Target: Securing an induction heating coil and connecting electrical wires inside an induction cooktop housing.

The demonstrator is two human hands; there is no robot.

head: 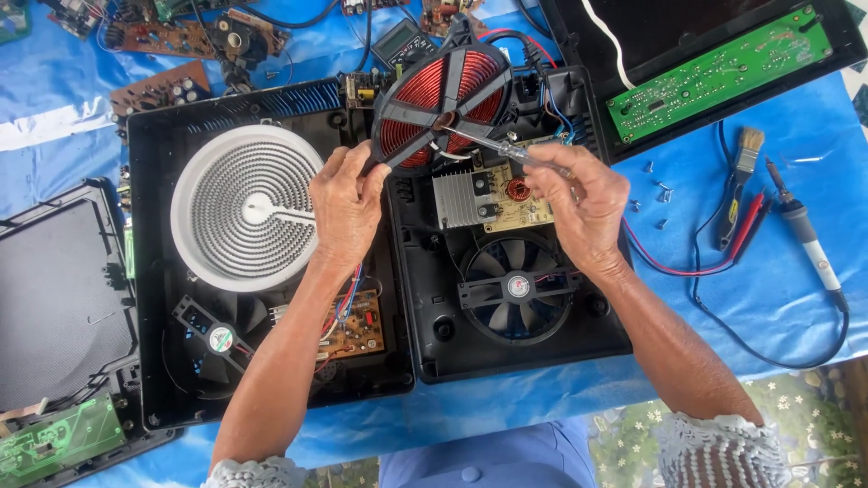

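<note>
L hand grips near-left rim of tilted round copper-red induction coil disc | R hand pinches slim clear-handled screwdriver, shaft running far-left, tip at coil hub | R nearer hub

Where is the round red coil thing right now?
In the head view, the red coil is tilted up at top centre, gripped by the left hand, with the right hand's screwdriver at its hub.

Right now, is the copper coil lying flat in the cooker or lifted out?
Lifted out: the left hand holds the copper coil tilted above the cooker.

A paintbrush, soldering iron and loose screws lie on blue sheeting.
</note>
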